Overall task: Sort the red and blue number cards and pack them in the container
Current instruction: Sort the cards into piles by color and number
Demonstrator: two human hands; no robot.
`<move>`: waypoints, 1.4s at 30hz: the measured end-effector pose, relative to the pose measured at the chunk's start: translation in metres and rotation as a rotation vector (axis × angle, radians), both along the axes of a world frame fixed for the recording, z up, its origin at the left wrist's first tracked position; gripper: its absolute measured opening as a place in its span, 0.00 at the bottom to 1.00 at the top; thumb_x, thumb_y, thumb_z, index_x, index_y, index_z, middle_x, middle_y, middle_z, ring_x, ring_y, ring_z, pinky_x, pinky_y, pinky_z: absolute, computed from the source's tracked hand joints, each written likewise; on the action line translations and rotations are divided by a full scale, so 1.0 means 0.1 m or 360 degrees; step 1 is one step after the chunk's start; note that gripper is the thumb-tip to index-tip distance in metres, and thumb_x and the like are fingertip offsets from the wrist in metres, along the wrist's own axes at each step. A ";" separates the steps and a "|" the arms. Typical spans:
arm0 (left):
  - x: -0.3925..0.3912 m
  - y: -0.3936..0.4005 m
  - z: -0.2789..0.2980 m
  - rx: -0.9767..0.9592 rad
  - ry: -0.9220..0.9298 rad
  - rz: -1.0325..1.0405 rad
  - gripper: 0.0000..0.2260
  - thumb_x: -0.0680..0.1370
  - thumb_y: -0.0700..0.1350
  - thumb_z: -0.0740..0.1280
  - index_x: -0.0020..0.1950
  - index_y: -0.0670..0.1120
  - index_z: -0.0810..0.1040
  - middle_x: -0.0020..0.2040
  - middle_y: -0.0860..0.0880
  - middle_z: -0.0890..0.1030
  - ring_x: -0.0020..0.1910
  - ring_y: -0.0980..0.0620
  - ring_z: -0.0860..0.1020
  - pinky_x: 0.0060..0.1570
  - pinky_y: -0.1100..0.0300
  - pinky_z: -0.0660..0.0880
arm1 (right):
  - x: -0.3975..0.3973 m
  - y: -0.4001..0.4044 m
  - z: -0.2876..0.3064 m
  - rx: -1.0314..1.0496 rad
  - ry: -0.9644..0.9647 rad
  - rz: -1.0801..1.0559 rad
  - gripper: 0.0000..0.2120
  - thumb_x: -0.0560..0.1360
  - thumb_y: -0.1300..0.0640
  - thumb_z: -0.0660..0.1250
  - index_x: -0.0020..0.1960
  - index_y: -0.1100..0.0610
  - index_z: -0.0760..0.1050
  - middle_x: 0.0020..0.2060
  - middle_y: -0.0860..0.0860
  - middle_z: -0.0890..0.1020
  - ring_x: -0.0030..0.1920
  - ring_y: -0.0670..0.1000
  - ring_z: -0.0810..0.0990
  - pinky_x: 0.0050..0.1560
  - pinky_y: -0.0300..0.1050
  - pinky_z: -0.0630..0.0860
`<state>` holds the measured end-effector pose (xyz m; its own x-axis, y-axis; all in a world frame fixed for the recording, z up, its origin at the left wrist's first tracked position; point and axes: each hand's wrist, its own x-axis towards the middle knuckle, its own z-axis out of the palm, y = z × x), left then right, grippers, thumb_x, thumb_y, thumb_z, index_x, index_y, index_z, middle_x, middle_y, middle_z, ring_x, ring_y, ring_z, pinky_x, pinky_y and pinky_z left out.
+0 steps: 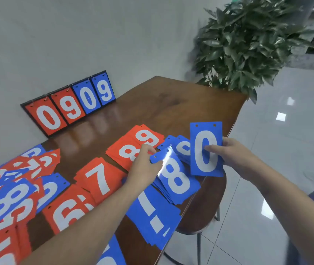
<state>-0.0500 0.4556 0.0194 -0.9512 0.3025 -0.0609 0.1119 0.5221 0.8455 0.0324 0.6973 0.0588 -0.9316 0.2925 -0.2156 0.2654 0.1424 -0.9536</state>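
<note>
My right hand (234, 155) holds a blue 0 card (206, 150) upright above the table's right edge, thumb on its face. My left hand (144, 165) grips the corner of a blue 8 card (177, 180) that tops a blue stack. Behind it lie another blue stack (183, 148) and red stacks showing 9 (146, 136) and 8 (127, 152). A red 7 stack (98, 178), a red 6 stack (70, 209) and a blue 7 stack (152, 213) lie nearer me. A mixed heap of red and blue cards (8, 197) covers the left.
A scoreboard stand (68, 104) reading 0 9 0 9 leans against the wall at the back of the wooden table (171, 104). A potted plant (248, 41) stands past the far right corner. A stool (206, 211) sits below the table's right edge, over the tiled floor.
</note>
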 end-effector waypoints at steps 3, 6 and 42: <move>-0.01 -0.02 -0.06 -0.0345 0.0237 -0.0017 0.12 0.77 0.46 0.70 0.51 0.55 0.67 0.42 0.52 0.75 0.37 0.51 0.74 0.36 0.54 0.71 | -0.01 0.05 -0.01 -0.0004 0.0057 -0.0040 0.09 0.77 0.60 0.71 0.57 0.54 0.81 0.49 0.49 0.87 0.48 0.51 0.87 0.48 0.47 0.81; -0.01 -0.06 -0.07 -0.0681 0.0529 -0.0002 0.13 0.76 0.51 0.71 0.56 0.56 0.70 0.54 0.59 0.71 0.54 0.55 0.67 0.55 0.58 0.65 | -0.07 0.04 0.00 -0.0036 0.0102 -0.0040 0.14 0.76 0.62 0.72 0.60 0.53 0.78 0.50 0.49 0.87 0.48 0.52 0.87 0.47 0.50 0.82; 3.84 -4.76 0.25 -0.0303 0.0309 0.2249 0.06 0.80 0.42 0.67 0.53 0.52 0.76 0.51 0.61 0.76 0.53 0.58 0.75 0.50 0.65 0.70 | 0.89 -6.09 0.07 -0.0099 -0.0075 0.2370 0.16 0.76 0.67 0.69 0.60 0.52 0.78 0.43 0.51 0.87 0.40 0.49 0.86 0.37 0.47 0.81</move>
<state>0.3343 -0.0200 0.0445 -0.4401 -0.8816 0.1704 -0.4822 0.3922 0.7834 0.1209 0.0878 0.0658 -0.3515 -0.9077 -0.2292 -0.0536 0.2639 -0.9631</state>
